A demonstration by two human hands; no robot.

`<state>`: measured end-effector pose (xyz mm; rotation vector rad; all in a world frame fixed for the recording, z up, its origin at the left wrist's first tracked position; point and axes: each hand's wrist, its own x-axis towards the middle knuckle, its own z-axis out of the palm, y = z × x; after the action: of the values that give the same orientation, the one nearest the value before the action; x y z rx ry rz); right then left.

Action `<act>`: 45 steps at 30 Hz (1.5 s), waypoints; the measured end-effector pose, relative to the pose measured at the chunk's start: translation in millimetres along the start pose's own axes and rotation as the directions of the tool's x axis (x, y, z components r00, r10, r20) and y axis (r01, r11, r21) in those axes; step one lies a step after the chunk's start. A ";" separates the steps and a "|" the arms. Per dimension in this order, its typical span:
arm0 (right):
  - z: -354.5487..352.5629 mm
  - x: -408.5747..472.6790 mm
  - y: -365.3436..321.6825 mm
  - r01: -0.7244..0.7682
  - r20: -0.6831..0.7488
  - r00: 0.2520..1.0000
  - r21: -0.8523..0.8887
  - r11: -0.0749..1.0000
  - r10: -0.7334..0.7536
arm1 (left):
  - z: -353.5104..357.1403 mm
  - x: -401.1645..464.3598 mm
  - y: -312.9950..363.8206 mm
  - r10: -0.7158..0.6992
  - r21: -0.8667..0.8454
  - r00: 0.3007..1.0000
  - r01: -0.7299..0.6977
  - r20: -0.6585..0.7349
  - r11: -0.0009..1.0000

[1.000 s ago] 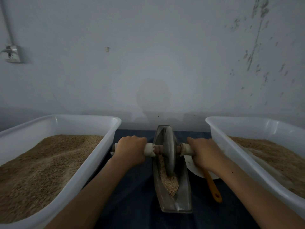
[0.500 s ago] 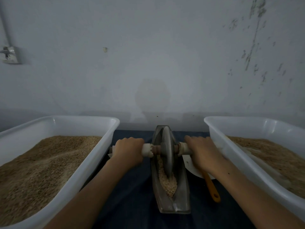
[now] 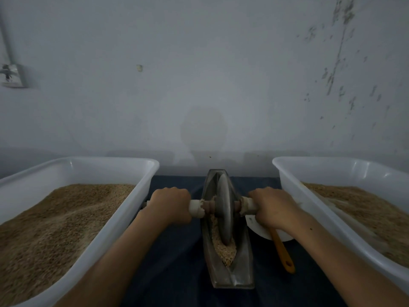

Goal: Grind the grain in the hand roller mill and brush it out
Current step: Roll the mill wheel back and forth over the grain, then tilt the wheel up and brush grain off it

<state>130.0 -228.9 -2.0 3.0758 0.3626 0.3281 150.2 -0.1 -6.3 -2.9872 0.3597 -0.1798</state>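
A narrow boat-shaped metal trough (image 3: 242,269) lies on the dark cloth between two tubs, its long axis pointing at the wall. A grey metal wheel (image 3: 224,209) stands upright in it on a crosswise axle. Pale crushed grain (image 3: 224,251) lies in the trough under and in front of the wheel. My left hand (image 3: 169,204) grips the axle's left handle, whose white wrapping (image 3: 195,208) shows beside my fingers. My right hand (image 3: 273,207) grips the right handle. An orange brush handle (image 3: 282,251) lies to the right of the trough, its head hidden under my right wrist.
A white tub (image 3: 137,204) heaped with brown grain stands at the left, and a second white tub (image 3: 294,196) with grain at the right. A white dish (image 3: 260,229) sits under my right hand. The grey wall stands close behind the trough.
Both hands have rolled the wheel a little away from me along the trough, toward the wall. The grip on the handles is unchanged.
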 end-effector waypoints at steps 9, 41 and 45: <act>24.6 5.4 0.0 -0.042 -0.274 0.961 -0.043 0.998 0.029 | 17.0 2.1 1.4 -0.036 -0.054 0.958 0.022 -0.285 0.998; 9.8 -34.4 2.9 0.301 -0.343 0.912 0.188 0.935 -0.225 | 28.9 -7.1 -8.0 -0.085 -0.296 0.957 -0.001 -0.279 0.955; 22.6 -26.3 2.9 0.148 -0.303 0.947 0.097 0.984 -0.112 | 30.7 -7.1 -5.1 -0.126 -0.346 0.935 0.004 -0.331 0.938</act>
<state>110.5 -237.9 -29.3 3.0949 0.6125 0.7940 148.6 10.0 -36.5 -3.3065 0.3556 -0.7369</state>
